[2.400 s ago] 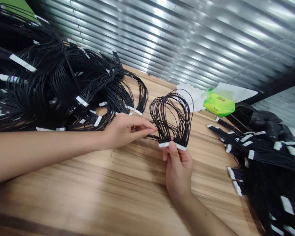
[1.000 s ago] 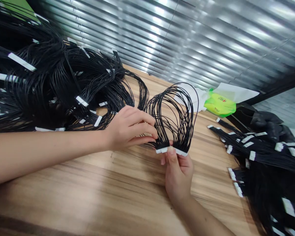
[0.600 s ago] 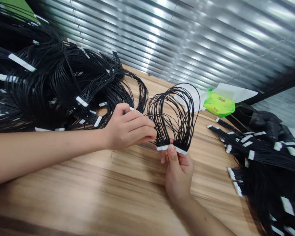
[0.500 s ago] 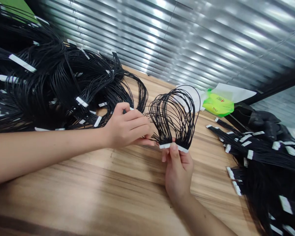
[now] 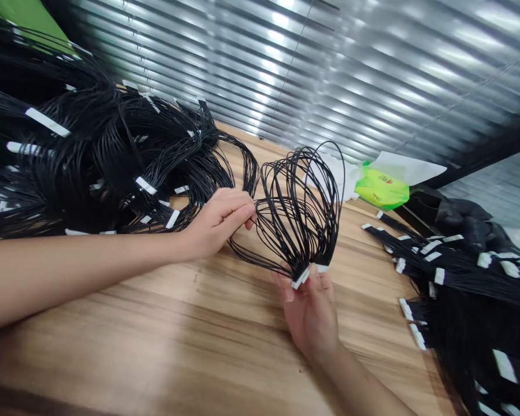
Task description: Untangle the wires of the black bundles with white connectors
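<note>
Below the looped wire bundle (image 5: pixel 299 214), we can pass over the desk (image 5: pixel 164 329), the left wire pile (image 5: pixel 112 162) blocks us beside it, the right wire pile (image 5: pixel 459 283) too, the green bag (image 5: pixel 382 188) beyond

A wood-grain table (image 5: pixel 199 346) carries a heap of black wire bundles (image 5: pixel 112 156) with white connectors (image 5: pixel 47 122) along its left side. A second heap of wire bundles (image 5: pixel 468 300) lies along its right edge. Near the far edge, a lime-green plastic packet (image 5: pixel 381 190) lies just beside a crumpled white sheet (image 5: pixel 349 179).
</note>
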Demonstrator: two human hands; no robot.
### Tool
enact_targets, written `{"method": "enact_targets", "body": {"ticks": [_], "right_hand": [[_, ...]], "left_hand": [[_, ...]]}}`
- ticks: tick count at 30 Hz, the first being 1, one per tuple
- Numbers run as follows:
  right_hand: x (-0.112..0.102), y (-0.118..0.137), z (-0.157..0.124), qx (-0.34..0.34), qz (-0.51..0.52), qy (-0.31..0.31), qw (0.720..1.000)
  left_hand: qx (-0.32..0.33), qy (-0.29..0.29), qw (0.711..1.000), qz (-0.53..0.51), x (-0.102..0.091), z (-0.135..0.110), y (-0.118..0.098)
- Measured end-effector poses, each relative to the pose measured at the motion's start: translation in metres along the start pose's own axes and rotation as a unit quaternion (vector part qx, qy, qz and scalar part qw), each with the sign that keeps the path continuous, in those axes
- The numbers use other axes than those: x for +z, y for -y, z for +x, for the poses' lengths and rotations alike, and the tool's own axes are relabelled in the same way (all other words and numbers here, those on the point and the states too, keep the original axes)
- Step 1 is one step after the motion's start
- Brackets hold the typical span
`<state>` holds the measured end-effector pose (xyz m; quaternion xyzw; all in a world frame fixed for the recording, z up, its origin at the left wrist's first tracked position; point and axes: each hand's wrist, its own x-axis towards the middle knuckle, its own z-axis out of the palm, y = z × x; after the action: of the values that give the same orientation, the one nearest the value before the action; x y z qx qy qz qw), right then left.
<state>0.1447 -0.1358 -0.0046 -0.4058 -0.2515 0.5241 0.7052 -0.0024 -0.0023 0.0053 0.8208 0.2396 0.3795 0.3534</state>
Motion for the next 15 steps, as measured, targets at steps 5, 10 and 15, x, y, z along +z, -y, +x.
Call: {"method": "enact_targets", "body": {"ticks": [5,10,15], "right_hand": [[0.001,0.0,-0.003,-0.02,0.012,0.032,0.999],[0.001,-0.003,-0.002,-0.041,-0.005,-0.009,0.999],[-0.003,-0.001,0.01,-0.04,-0.001,-0.115,0.993]], "left_hand": [[-0.223,0.097,0.942,-0.231,0.011,-0.001,0.016],[-0.228,0.032,0.936,-0.264,0.013,0.002,0.012],[0.016,-0.012,0.998,-0.066,0.005,-0.004,-0.001]]}}
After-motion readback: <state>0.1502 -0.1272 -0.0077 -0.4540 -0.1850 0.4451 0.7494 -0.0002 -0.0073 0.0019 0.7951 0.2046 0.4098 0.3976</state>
